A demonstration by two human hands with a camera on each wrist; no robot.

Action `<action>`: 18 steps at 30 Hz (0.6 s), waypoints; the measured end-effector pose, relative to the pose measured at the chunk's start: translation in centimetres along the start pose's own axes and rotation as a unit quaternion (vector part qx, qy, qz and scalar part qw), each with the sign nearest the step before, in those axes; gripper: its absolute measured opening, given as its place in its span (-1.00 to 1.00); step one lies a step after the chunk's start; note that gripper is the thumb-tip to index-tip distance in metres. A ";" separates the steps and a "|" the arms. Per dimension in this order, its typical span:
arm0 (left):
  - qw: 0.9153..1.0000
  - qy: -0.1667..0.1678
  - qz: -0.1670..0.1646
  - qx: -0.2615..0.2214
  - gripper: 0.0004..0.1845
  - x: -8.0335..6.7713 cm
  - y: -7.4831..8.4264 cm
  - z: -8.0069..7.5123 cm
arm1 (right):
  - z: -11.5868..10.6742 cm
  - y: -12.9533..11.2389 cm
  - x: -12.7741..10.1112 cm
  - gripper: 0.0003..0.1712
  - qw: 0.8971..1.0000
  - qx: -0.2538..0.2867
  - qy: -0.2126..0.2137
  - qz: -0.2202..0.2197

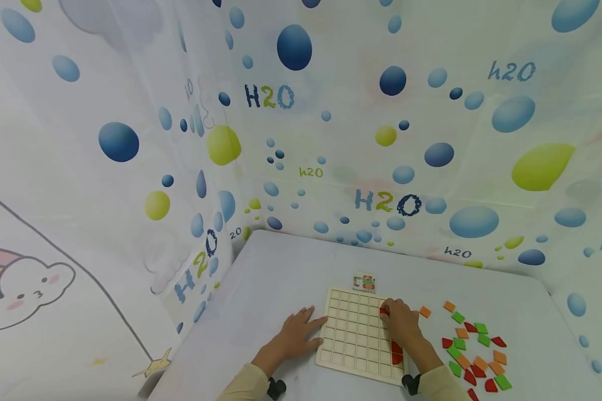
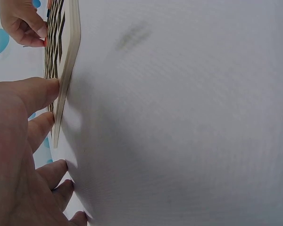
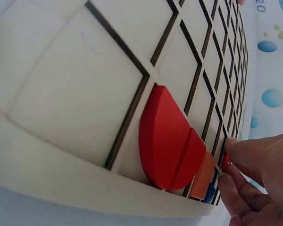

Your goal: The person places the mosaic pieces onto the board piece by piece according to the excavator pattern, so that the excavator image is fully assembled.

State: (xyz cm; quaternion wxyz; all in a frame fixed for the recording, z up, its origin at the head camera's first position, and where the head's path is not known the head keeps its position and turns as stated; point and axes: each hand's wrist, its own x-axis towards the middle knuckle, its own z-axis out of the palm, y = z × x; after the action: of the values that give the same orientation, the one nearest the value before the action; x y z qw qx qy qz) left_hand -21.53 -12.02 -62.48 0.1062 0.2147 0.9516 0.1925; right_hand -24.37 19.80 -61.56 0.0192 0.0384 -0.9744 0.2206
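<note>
A pale wooden grid board (image 1: 353,340) lies on the white table. My left hand (image 1: 306,323) rests flat beside it, fingers straight, and its fingertips (image 2: 54,88) touch the board's left edge (image 2: 68,52). My right hand (image 1: 388,312) is over the board's right side and pinches a small red piece (image 1: 383,311) at a cell near the top right. The right wrist view shows that red piece (image 3: 225,161) between the fingertips (image 3: 247,150). Two red curved pieces (image 3: 170,141) sit in cells near the board's rim, with an orange piece (image 3: 201,176) beside them.
Several loose red, green and orange pieces (image 1: 474,348) lie scattered on the table right of the board. A small pattern card (image 1: 364,282) sits just beyond the board's far edge. Bubble-printed curtain walls (image 1: 381,139) close in the table at the back and left.
</note>
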 end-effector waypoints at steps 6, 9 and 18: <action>1.000 -0.001 -0.001 0.000 -0.36 -0.1 0.1 -0.2 | 0.1 0.4 0.3 -0.72 1.000 0.013 -0.009 -0.009; 1.000 -0.001 -0.001 0.001 -0.36 -0.1 0.1 -0.3 | -0.1 0.4 0.2 -0.73 1.000 0.019 -0.008 -0.014; 1.000 -0.006 -0.002 -0.005 -0.36 0.0 0.1 -0.3 | -1.6 1.4 0.0 -0.69 0.998 0.066 0.009 -0.003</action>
State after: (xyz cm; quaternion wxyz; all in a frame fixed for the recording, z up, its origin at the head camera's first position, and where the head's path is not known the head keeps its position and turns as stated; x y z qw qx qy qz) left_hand -21.57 -12.04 -62.20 0.1135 0.2137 0.9502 0.1962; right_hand -24.44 21.71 -60.69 0.0261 0.0405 -0.9575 0.2845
